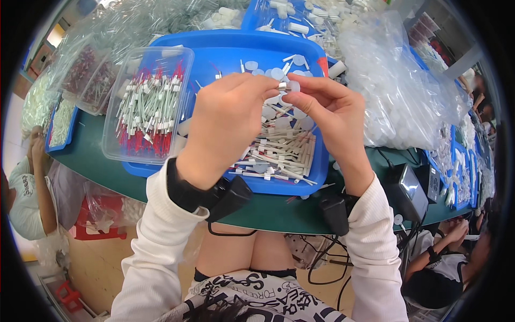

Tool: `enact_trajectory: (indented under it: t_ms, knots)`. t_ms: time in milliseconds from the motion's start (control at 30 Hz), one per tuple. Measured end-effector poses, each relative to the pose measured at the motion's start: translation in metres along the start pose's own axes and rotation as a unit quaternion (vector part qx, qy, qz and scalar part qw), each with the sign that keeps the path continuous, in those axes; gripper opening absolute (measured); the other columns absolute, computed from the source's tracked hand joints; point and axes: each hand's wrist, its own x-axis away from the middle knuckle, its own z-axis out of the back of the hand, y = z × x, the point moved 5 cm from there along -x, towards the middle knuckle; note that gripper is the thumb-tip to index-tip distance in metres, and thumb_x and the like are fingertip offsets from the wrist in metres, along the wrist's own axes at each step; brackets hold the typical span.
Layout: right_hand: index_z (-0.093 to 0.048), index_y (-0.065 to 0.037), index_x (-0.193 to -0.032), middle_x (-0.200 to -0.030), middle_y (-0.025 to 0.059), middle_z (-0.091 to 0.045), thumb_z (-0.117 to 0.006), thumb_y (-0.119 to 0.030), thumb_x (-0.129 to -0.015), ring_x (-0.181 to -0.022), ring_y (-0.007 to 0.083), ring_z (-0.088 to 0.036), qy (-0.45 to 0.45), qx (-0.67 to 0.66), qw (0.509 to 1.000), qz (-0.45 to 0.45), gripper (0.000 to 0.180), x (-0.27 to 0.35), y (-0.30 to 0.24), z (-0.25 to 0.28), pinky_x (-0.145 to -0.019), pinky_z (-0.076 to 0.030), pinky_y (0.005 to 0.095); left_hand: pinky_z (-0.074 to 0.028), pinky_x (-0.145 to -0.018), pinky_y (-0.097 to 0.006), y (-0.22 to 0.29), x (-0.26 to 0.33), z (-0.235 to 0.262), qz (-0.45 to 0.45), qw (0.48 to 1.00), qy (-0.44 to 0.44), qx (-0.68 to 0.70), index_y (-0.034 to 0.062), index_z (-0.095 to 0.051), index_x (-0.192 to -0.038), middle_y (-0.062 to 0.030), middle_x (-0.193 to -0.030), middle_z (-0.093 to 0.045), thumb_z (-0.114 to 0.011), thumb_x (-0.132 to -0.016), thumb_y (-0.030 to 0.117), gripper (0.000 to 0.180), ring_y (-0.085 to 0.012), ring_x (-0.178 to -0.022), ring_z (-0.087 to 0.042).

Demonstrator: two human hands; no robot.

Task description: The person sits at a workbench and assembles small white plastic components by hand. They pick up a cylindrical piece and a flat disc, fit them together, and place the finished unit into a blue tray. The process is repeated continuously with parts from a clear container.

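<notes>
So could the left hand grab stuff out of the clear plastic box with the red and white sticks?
Probably yes. The clear plastic box sits open-topped just beside the left hand, with nothing between them. But its fingers are pinching a small white piece with the right hand.

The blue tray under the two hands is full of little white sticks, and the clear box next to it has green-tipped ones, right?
Not quite. The head view shows the clear box holds white sticks with red tips, not green. The rest is right: both hands, left hand and right hand, are over the blue tray of white sticks.
</notes>
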Motion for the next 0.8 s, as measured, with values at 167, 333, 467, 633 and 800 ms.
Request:
enact_trajectory:
  t_ms: [167,333,467,633,800]
  knots:
    - [-0.068,0.003,-0.100,-0.086,0.0082,-0.069,-0.071,-0.002,-0.079,-0.079,0.0113,-0.066,0.012,0.000,1.000,0.006,0.022,0.0002,0.0026,0.0013,-0.072,-0.052,0.0224,-0.051,-0.062,-0.031,0.0087,0.0039,-0.0044,0.005,0.999,0.013,-0.052,0.0007,-0.068,-0.087,-0.0134,-0.080,-0.068,-0.063,-0.077,-0.004,0.012,-0.0269,-0.070,-0.066]
    - [-0.068,0.004,-0.100,-0.086,0.0096,-0.070,-0.071,0.000,-0.078,-0.078,0.0123,-0.066,-0.001,0.009,1.000,-0.003,0.023,0.0012,0.0010,0.0007,-0.071,-0.053,0.0231,-0.050,-0.060,-0.032,0.0089,0.0028,-0.0039,-0.021,0.998,-0.003,-0.054,0.0012,-0.067,-0.087,-0.0124,-0.078,-0.066,-0.061,-0.076,-0.007,0.015,-0.0272,-0.069,-0.064]
    - [-0.067,0.004,-0.101,-0.086,0.0103,-0.070,-0.071,0.000,-0.078,-0.078,0.0129,-0.066,-0.011,-0.013,1.000,0.000,0.023,0.0022,0.0033,0.0007,-0.071,-0.053,0.0232,-0.049,-0.061,-0.037,0.0047,0.0041,-0.0061,-0.073,0.996,0.004,-0.043,0.0029,-0.064,-0.084,-0.0106,-0.072,-0.061,-0.058,-0.065,-0.009,0.023,-0.0286,-0.069,-0.060]
    - [-0.067,0.004,-0.101,-0.086,0.0103,-0.070,-0.071,0.000,-0.079,-0.079,0.0132,-0.067,-0.014,-0.016,1.000,-0.004,0.023,0.0022,0.0031,0.0004,-0.071,-0.053,0.0231,-0.049,-0.061,-0.037,0.0075,0.0024,-0.0053,-0.076,0.997,0.004,-0.033,0.0029,-0.063,-0.084,-0.0098,-0.072,-0.061,-0.058,-0.065,-0.009,0.023,-0.0285,-0.068,-0.060]
    - [-0.067,0.004,-0.103,-0.088,0.0106,-0.069,-0.071,-0.001,-0.079,-0.080,0.0131,-0.066,-0.013,-0.030,0.999,-0.010,0.025,0.0023,0.0030,-0.0012,-0.072,-0.053,0.0229,-0.049,-0.061,-0.036,0.0059,0.0022,-0.0049,-0.075,0.997,0.014,-0.023,0.0034,-0.064,-0.085,-0.0103,-0.074,-0.062,-0.058,-0.067,-0.008,0.022,-0.0287,-0.069,-0.061]
